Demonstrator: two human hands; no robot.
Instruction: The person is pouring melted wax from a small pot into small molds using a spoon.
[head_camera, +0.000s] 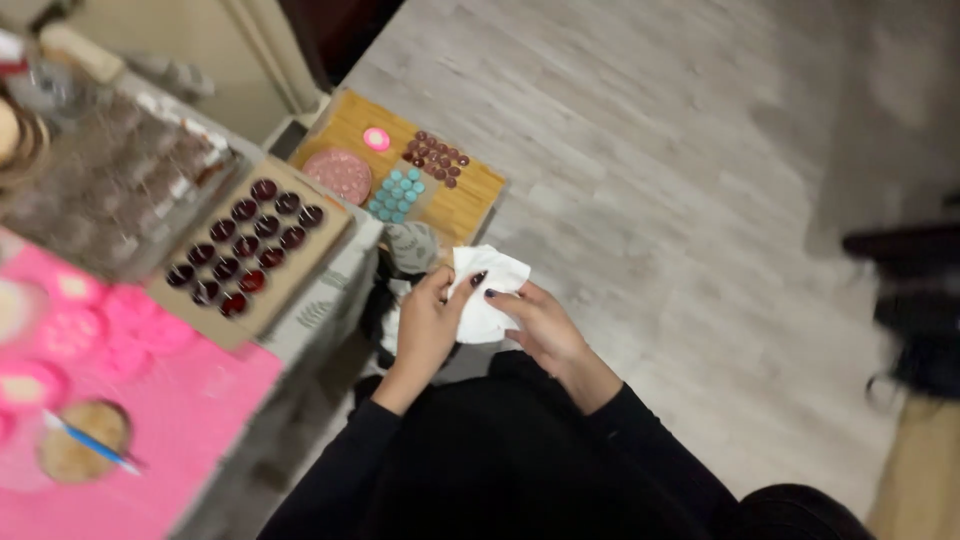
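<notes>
Seen from the head camera, looking down: both hands meet in front of the body over the wooden floor (700, 150), sharing a white tissue (487, 295). Left hand (428, 325), grip closed, pinches the tissue's left edge between thumb and fingers; right hand (545, 325), grip likewise closed on the tissue, holds its lower right side, dark-painted nails showing against the white. Both arms wear black sleeves (640, 440). Left of the hands, a tabletop (330, 300) carries a cardboard tray (300, 262) of dark red round pieces (245, 245), set in rows, beside a pink mat (180, 400) on which a round brown dish (75, 455) lies with a blue-handled tool (95, 443) across it. Beyond the hands, a wooden board (470, 200) rests on the floor, bearing a pink disc (338, 175), small turquoise rounds (398, 195) and small maroon rounds (437, 158). Frame edges are blurred.
</notes>
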